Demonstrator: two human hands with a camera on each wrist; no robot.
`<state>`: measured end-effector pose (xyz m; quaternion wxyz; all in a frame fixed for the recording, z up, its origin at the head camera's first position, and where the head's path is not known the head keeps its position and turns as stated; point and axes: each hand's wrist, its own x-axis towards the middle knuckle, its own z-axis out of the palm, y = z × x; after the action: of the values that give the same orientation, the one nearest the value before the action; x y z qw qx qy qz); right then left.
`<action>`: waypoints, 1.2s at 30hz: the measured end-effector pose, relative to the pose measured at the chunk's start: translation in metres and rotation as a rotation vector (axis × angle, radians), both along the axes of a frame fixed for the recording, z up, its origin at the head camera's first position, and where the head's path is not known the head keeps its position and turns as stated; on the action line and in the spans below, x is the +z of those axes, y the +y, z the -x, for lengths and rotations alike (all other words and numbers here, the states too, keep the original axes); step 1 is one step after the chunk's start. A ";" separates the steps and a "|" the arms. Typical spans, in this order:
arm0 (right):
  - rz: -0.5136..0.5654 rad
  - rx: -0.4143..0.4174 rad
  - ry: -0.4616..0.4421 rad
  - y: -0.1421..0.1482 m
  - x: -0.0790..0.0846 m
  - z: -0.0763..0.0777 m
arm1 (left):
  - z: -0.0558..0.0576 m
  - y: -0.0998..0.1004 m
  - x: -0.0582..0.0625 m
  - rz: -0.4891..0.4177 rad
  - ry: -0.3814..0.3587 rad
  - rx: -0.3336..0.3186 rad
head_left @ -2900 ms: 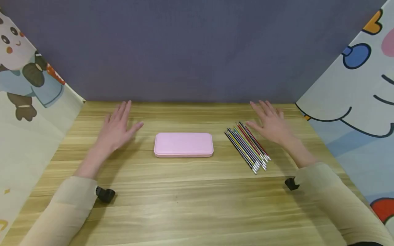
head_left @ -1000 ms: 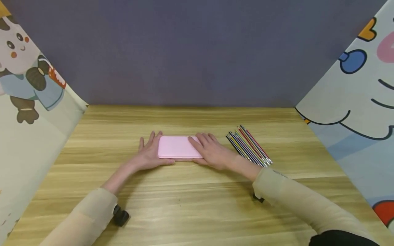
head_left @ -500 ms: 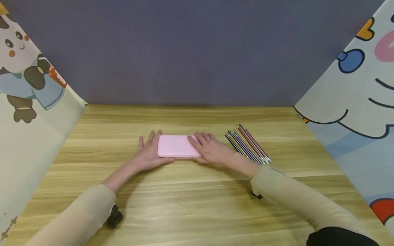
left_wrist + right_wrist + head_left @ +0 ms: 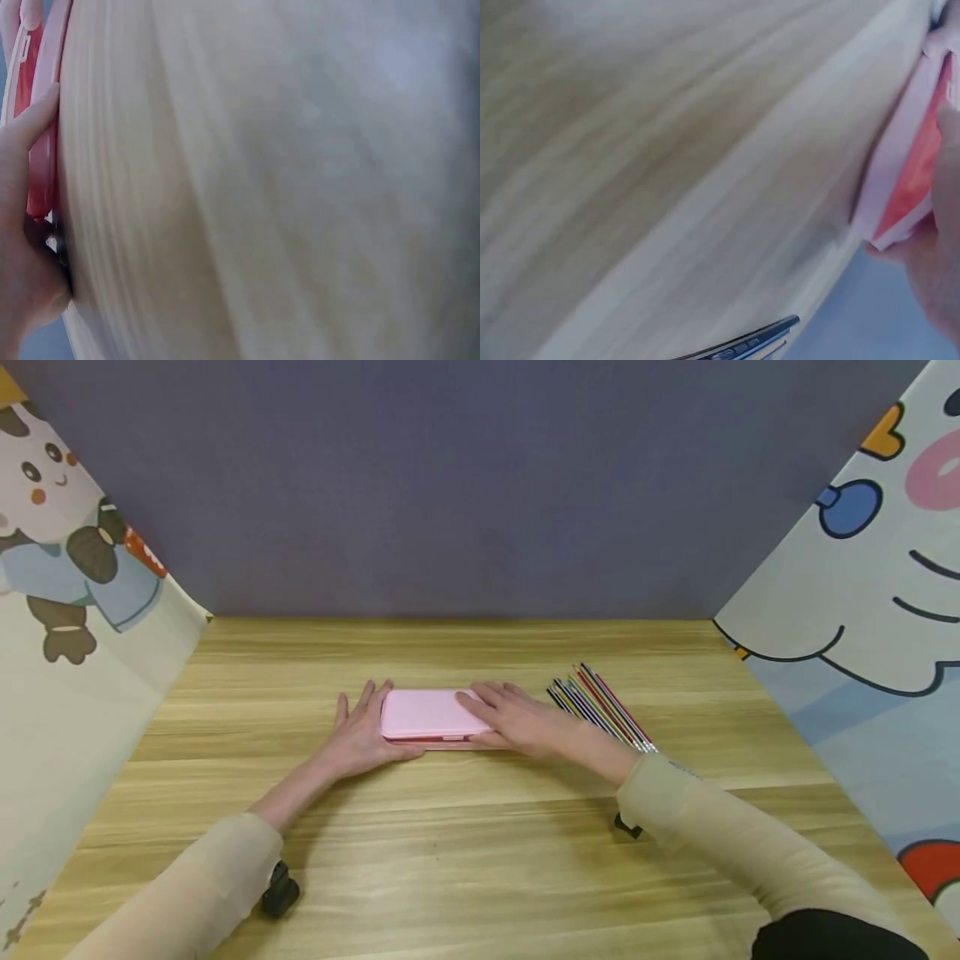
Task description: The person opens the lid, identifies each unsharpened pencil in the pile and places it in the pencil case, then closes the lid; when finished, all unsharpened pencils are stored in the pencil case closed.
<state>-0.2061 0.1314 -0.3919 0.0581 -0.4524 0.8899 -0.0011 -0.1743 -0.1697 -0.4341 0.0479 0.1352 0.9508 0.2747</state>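
A pink pencil case [image 4: 422, 713] lies on the wooden table, its lid raised slightly along the near edge. Through that gap a red inside [image 4: 913, 176] shows in the right wrist view. My left hand [image 4: 360, 739] holds the case's left end, thumb along the front of its base [image 4: 45, 161] and fingers round the far side. My right hand [image 4: 528, 725] grips the lid at the right end, fingers over the top and thumb at the raised front edge. Beside the right forearm lies a bunch of pencils [image 4: 603, 703], their lower ends partly hidden by the sleeve.
The wood-grain table [image 4: 435, 852] runs back to a dark grey-blue panel [image 4: 465, 493]. Cartoon-printed panels stand at the left [image 4: 82, 552] and right [image 4: 847, 585]. Small black cameras sit at the left wrist [image 4: 279, 891] and right wrist [image 4: 628, 827].
Both hands have come in from the table's sides and taken hold of the pencil case. In the last half second its lid has lifted at the front. The pencils have stayed put.
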 end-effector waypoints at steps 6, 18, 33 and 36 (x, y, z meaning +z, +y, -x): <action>0.218 -0.029 -0.165 0.005 0.016 0.011 | 0.002 -0.001 0.004 -0.041 0.000 -0.023; 0.533 -0.284 -0.424 0.010 0.041 0.041 | 0.001 -0.004 0.013 -0.044 -0.058 -0.022; 0.768 -0.497 -0.467 0.046 0.029 0.059 | 0.000 -0.004 0.016 -0.046 -0.075 -0.027; 0.763 -0.500 -0.399 0.061 0.032 0.053 | 0.000 -0.002 0.016 -0.045 -0.079 -0.028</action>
<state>-0.2589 0.1925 -0.3596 0.0557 -0.2049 0.8789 -0.4270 -0.1738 -0.1719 -0.4180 0.0861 0.1388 0.9397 0.3005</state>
